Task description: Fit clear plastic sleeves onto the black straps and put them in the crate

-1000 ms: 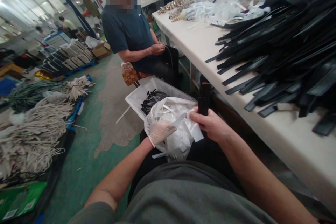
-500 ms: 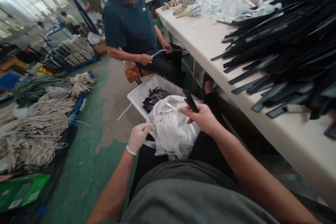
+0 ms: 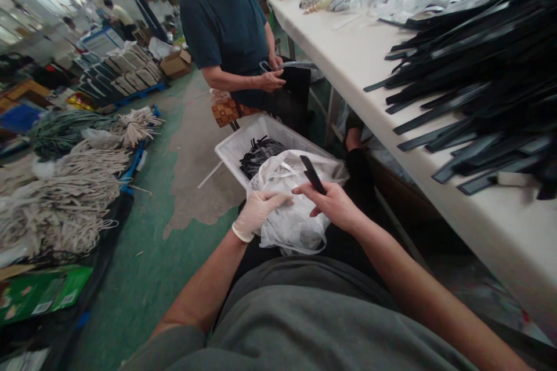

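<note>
1. While my right hand (image 3: 333, 203) holds some black straps (image 3: 314, 175), my fingers are wrapped around them and the top ends poke up above my fist. I see two ends, one higher than the other. My hand hides the bottom parts.

2. My left hand (image 3: 260, 211) wears a thin, pale glove. It points toward my right hand, near it but apart, with thumb and fingers close together. I cannot tell if they pinch anything small.

3. The straps are over my lap, above a white plastic bag (image 3: 300, 232). Just past the bag is a white bin (image 3: 230, 163) with dark strips (image 3: 261, 153) inside.

4. I think the straps are light, so one hand is plenty. They stick up without flopping, so they seem a bit stiff, but I guess they bend. They look tough and smooth, so they might slide on each other.

5. The best place to hold them is on the flat sides, thumb on one side and fingers on the other.

6. The bag looks soft and thin and could rip, so its rim is a good place to pinch gently.

7. To my right, a big pile of black straps (image 3: 470, 87) lies on a pale table (image 3: 348, 64).
</note>
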The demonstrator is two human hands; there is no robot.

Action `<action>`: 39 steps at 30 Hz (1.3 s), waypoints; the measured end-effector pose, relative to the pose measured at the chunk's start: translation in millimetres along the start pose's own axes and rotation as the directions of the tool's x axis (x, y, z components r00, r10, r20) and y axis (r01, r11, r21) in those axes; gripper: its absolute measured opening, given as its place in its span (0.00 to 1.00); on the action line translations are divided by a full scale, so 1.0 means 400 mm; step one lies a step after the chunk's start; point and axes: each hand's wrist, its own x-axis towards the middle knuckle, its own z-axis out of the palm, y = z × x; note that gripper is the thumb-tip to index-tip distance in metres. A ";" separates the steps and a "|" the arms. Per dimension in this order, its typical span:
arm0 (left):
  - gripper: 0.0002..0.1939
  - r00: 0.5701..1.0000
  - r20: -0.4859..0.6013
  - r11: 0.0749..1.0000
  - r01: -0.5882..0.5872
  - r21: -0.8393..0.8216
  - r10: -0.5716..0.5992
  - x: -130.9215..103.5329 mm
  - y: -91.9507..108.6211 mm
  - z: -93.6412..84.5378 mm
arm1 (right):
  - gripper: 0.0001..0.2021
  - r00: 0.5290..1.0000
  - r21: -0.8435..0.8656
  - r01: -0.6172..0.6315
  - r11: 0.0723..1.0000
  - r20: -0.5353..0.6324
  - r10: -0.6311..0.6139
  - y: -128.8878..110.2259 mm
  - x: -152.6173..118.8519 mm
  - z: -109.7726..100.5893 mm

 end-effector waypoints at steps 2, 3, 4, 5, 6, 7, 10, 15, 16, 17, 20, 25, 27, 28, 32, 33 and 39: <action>0.16 0.987 -0.140 0.984 -0.095 -0.153 0.073 0.023 0.041 -0.051 | 0.17 0.995 0.068 -0.067 0.995 0.082 0.062 -0.002 -0.014 -0.001; 0.17 0.971 -0.205 0.961 -0.168 -0.221 0.123 0.034 0.064 -0.072 | 0.17 0.987 0.096 -0.103 0.990 0.135 0.090 -0.002 -0.023 0.002; 0.18 0.953 -0.254 0.932 -0.237 -0.274 0.167 0.042 0.085 -0.086 | 0.17 0.976 0.122 -0.135 0.983 0.189 0.111 -0.002 -0.033 0.007; 0.19 0.937 -0.287 0.906 -0.286 -0.312 0.198 0.047 0.101 -0.091 | 0.17 0.964 0.147 -0.162 0.976 0.236 0.124 -0.002 -0.042 0.015; 0.19 0.930 -0.302 0.888 -0.311 -0.337 0.211 0.049 0.112 -0.089 | 0.18 0.952 0.168 -0.181 0.969 0.277 0.130 -0.002 -0.052 0.024; 0.20 0.930 -0.302 0.879 -0.312 -0.359 0.207 0.049 0.116 -0.078 | 0.18 0.942 0.185 -0.196 0.963 0.308 0.133 -0.002 -0.061 0.033; 0.20 0.968 -0.225 0.868 -0.201 -0.455 0.106 0.044 0.087 -0.022 | 0.20 0.918 0.211 -0.240 0.948 0.366 0.151 -0.001 -0.084 0.060; 0.19 0.992 -0.095 0.791 0.003 -0.611 -0.077 0.043 0.016 0.043 | 0.20 0.890 0.154 -0.276 0.949 0.415 0.191 0.008 -0.101 0.075; 0.18 0.993 -0.083 0.787 0.017 -0.617 -0.087 0.044 0.010 0.047 | 0.19 0.891 0.154 -0.279 0.948 0.409 0.196 0.012 -0.101 0.075; 0.18 0.994 -0.072 0.786 0.025 -0.618 -0.088 0.045 0.008 0.048 | 0.19 0.894 0.158 -0.282 0.946 0.403 0.199 0.016 -0.100 0.075; 0.17 0.997 -0.049 0.787 0.019 -0.616 -0.062 0.045 0.011 0.047 | 0.18 0.898 0.163 -0.290 0.943 0.388 0.209 0.028 -0.095 0.076; 0.18 0.999 -0.018 0.792 0.016 -0.610 -0.034 0.038 0.009 0.047 | 0.19 0.878 0.175 -0.316 0.933 0.426 0.217 0.042 -0.087 0.079; 0.17 1.000 0.004 0.809 0.016 -0.587 -0.018 0.032 0.000 0.050 | 0.20 0.865 0.196 -0.327 0.924 0.456 0.209 0.046 -0.084 0.077; 0.17 1.000 0.016 0.823 0.013 -0.568 -0.006 0.028 -0.006 0.052 | 0.20 0.861 0.215 -0.335 0.917 0.466 0.206 0.048 -0.083 0.076; 0.16 0.994 0.089 0.878 0.096 -0.469 -0.062 0.013 -0.035 0.068 | 0.22 0.848 0.305 -0.368 0.878 0.497 0.182 0.050 -0.073 0.074; 0.17 0.989 0.099 0.879 0.139 -0.457 -0.106 0.010 -0.041 0.072 | 0.22 0.848 0.312 -0.360 0.879 0.503 0.169 0.049 -0.070 0.075; 0.12 0.953 0.038 0.763 0.265 -0.589 -0.302 0.015 -0.040 0.055 | 0.16 0.941 -0.101 -0.053 0.993 0.327 0.083 0.032 -0.075 0.056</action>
